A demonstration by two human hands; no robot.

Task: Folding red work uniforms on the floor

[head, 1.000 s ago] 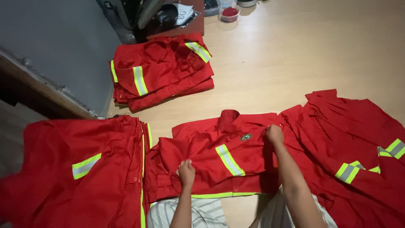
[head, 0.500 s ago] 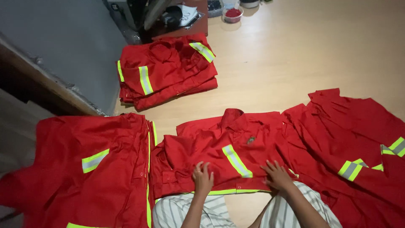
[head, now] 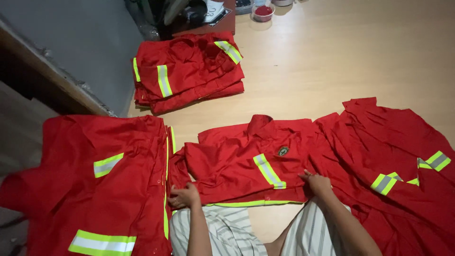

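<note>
Shirt [head: 246, 161]: left hand [head: 186, 195], right hand [head: 318, 183] spread wider, maybe gripping hem.

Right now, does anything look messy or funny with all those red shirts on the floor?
Nothing looks torn or spilled. The far stack is folded tidily, but the pile on the right lies crumpled and spread out. Both hands, left and right, press on the middle shirt, which lies flat, half folded.

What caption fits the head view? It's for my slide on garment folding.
Left hand and right hand press the lower edge of a red shirt on the wooden floor, folded stack beyond.
</note>
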